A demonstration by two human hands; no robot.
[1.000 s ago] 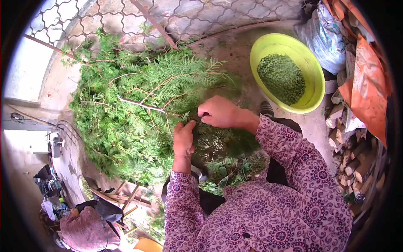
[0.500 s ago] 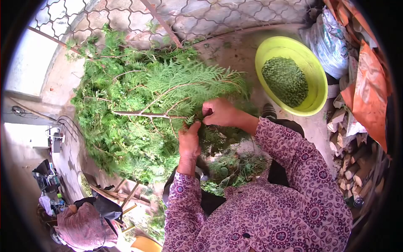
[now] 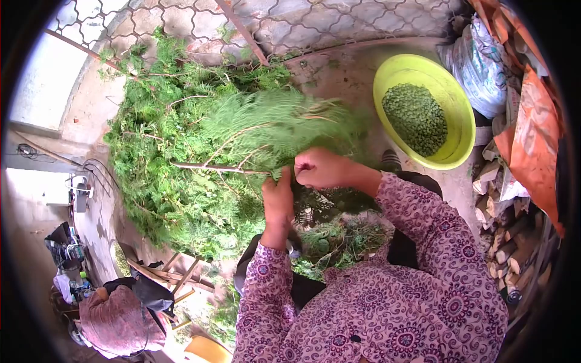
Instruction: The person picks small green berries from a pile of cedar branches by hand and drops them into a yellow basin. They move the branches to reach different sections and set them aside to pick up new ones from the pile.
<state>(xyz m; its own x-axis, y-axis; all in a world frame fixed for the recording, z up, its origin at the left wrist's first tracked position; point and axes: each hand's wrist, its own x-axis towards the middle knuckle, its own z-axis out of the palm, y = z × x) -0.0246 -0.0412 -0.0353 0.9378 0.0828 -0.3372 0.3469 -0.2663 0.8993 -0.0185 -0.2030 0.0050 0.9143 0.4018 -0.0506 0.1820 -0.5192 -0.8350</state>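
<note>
My left hand (image 3: pixel 279 199) is closed round the thick stem of a green conifer branch (image 3: pixel 218 166), whose feathery fronds spread over a heap of cut greenery (image 3: pixel 163 199). Close beside it on the right, my right hand (image 3: pixel 321 168) is a fist at the fronds; whatever it grips is too small to make out. A yellow-green basin (image 3: pixel 461 115) with a pile of small green pieces (image 3: pixel 417 115) in it stands beyond my right hand. The branch's fronds are blurred by motion.
A person (image 3: pixel 121 320) in a reddish top is at the lower left, near a yellow tub (image 3: pixel 209 349) and a wooden frame. Another leafy pile (image 3: pixel 345 242) lies before me. Firewood (image 3: pixel 514 254) and an orange sheet (image 3: pixel 532 142) line the right; a metal lattice (image 3: pixel 290 27) runs behind.
The branch shakes and its fronds have blurred. My hands have shifted slightly, with a little more space between them. The view has moved a little.
</note>
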